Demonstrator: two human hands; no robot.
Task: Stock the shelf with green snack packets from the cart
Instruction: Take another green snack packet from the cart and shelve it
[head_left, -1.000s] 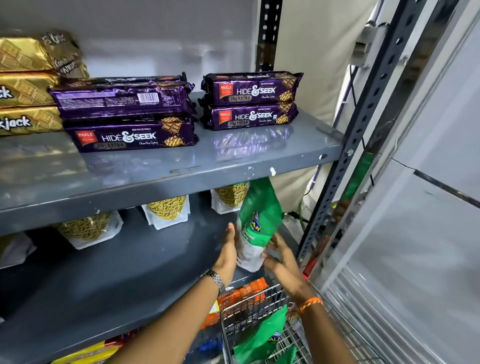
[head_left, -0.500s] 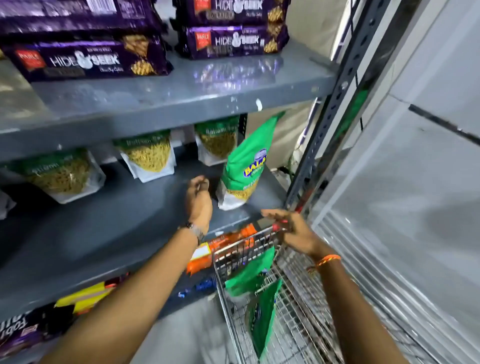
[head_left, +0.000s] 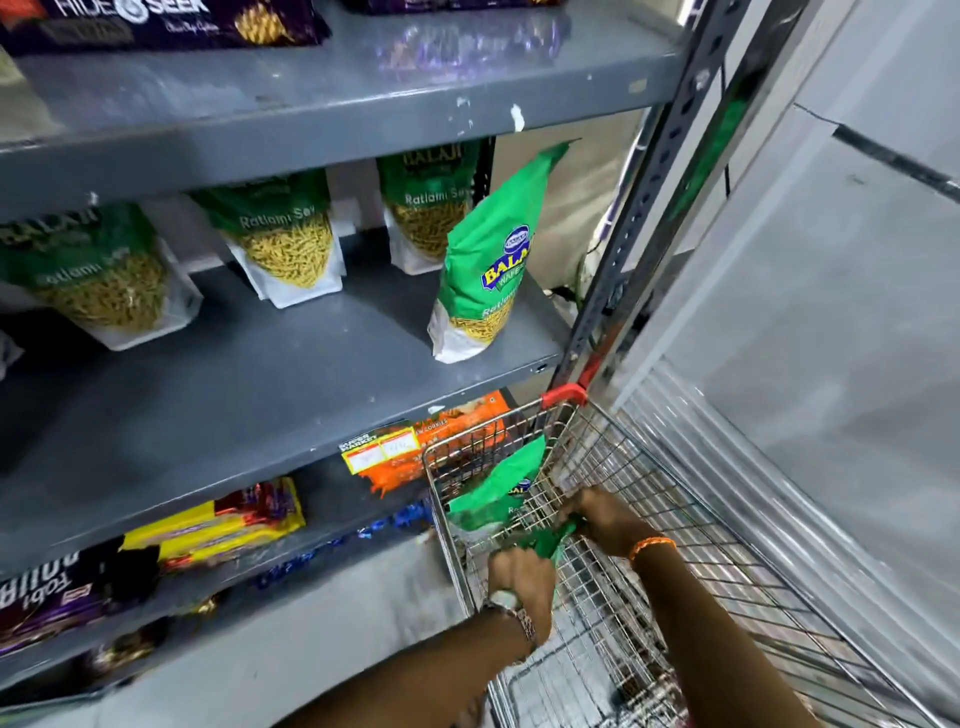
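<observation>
Several green snack packets stand on the grey middle shelf (head_left: 260, 395); the nearest one (head_left: 488, 265) stands upright at the shelf's right front, free of both hands. Below it is the wire cart (head_left: 649, 499), with a green packet (head_left: 498, 499) leaning against its front wall. Both hands are down inside the cart. My right hand (head_left: 602, 517) and my left hand (head_left: 522, 582) both grip a crumpled green packet (head_left: 553, 540) stretched between them.
The top shelf (head_left: 363, 98) holds purple biscuit packs. Orange packs (head_left: 441, 441) and yellow packs (head_left: 218, 525) lie on the lower shelf beside the cart. A slotted steel upright (head_left: 639, 208) frames the shelf's right side, with a pale wall to the right.
My left hand left the shelf and dropped into the cart. My right hand moved off the cart rim onto a green packet. The shelved packet stays standing; the view tilted down.
</observation>
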